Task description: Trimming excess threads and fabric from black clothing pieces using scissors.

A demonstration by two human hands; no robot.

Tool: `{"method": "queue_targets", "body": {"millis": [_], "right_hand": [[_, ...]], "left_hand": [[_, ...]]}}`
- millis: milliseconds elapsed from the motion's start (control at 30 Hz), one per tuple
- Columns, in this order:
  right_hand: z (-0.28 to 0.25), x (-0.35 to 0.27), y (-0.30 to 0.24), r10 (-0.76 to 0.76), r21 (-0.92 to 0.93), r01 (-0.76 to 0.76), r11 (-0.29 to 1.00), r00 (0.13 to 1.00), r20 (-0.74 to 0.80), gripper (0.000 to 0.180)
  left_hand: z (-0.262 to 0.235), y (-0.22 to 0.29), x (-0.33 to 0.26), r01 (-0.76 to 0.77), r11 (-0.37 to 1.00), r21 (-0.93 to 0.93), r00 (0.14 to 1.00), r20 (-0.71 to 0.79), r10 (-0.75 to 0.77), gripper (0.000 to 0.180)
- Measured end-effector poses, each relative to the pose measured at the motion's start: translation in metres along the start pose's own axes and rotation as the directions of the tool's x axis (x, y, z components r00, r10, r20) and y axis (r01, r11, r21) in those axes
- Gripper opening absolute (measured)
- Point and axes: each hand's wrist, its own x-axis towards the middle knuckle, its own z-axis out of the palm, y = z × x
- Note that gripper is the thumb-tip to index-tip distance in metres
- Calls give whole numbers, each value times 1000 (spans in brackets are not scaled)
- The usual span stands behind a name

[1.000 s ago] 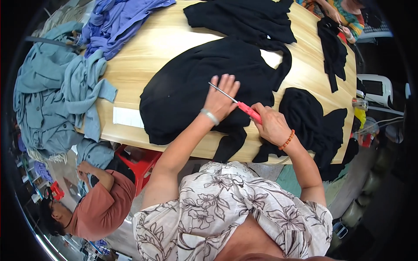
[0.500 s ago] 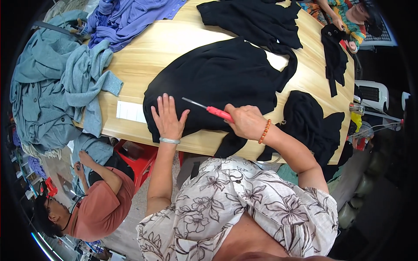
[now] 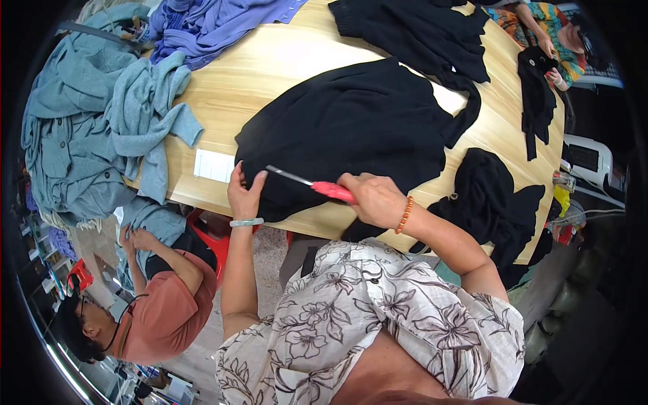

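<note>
A black knit sweater (image 3: 344,118) is spread across the table in front of me. At its near left edge is my left hand (image 3: 244,201), thumb and curled fingers around the edge of the fabric; part of the fingers is hidden. My right hand (image 3: 379,202) is closed around the red handle of a slim tool (image 3: 332,192). Its thin metal shaft points left over the sweater, the tip close to my left thumb. What kind of tool it is cannot be told.
Grey-green cardigans (image 3: 81,145) and purple garments (image 3: 209,30) are heaped at the left. A white paper (image 3: 213,166) lies beside the sweater. More black garments (image 3: 415,37) lie far and right (image 3: 482,182). One co-worker (image 3: 169,307) sits lower left; another person's hand (image 3: 555,79) handles black fabric at far right.
My left hand has gone from lying flat on the sweater to curling around its edge, slightly left and nearer. The red-handled tool has shifted left and slightly nearer. The whole view has shifted slightly.
</note>
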Motion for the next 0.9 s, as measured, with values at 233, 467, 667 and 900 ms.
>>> {"method": "queue_targets", "body": {"millis": [233, 467, 667, 900], "right_hand": [[-6, -39, 21, 140, 12, -141, 990, 989, 44, 29], [7, -68, 29, 116, 42, -118, 992, 991, 61, 32], [20, -84, 37, 136, 72, -138, 988, 990, 35, 31], [27, -99, 42, 118, 54, -124, 991, 988, 95, 30]], "left_hand": [[-1, 26, 23, 200, 969, -145, 973, 145, -179, 35], [0, 17, 65, 381, 872, -307, 919, 233, -319, 31], [7, 56, 59, -131, 991, -18, 968, 215, 132, 27], [47, 146, -30, -796, 595, 110, 597, 303, 743, 47]]}}
